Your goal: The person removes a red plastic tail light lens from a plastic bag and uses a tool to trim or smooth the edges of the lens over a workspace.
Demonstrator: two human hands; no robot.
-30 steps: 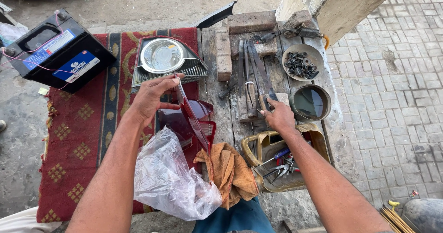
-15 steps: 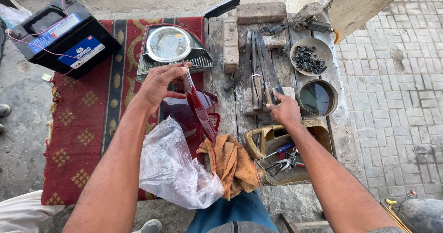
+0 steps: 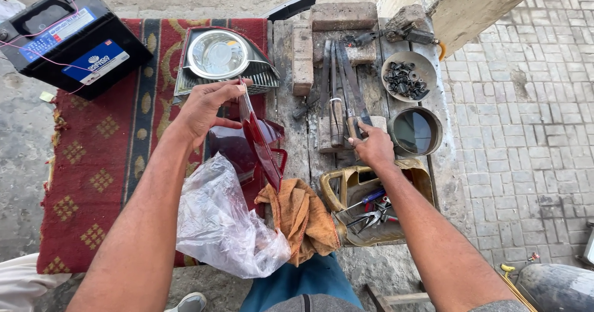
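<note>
Clear plastic sits closest to me, a crumpled bag [image 3: 226,225] slumped against my left forearm, with an orange rag [image 3: 303,216] bunched just beside it. Right of the rag is a cut-open yellow can [image 3: 346,182] holding pliers and small tools.

My left hand [image 3: 207,108] is closed on the top edge of a red tail-light lens [image 3: 260,145], fingers pinching it so that it stands on edge, tilted, over the darker red housing below. It is a thin grip on a smooth, narrow rim; if my fingers slacken or I twist, I judge the lens could slide out and strike the wooden boards, and this sort of plastic may crack (the bag under my arm could also snag and drag).

My right hand [image 3: 371,145] is wrapped around the handle end of a long metal tool [image 3: 346,95] lying among other files and blades on the bench. Pulling it carelessly could drag its neighbours along or nudge the round tin of dark liquid [image 3: 416,131] just beside my knuckles, and that would spill.

Farther out sit a bowl of small black parts [image 3: 406,77], a headlamp with a shiny reflector [image 3: 219,55] on the red rug, and a black car battery [image 3: 68,37] with loose wires at the far left.
</note>
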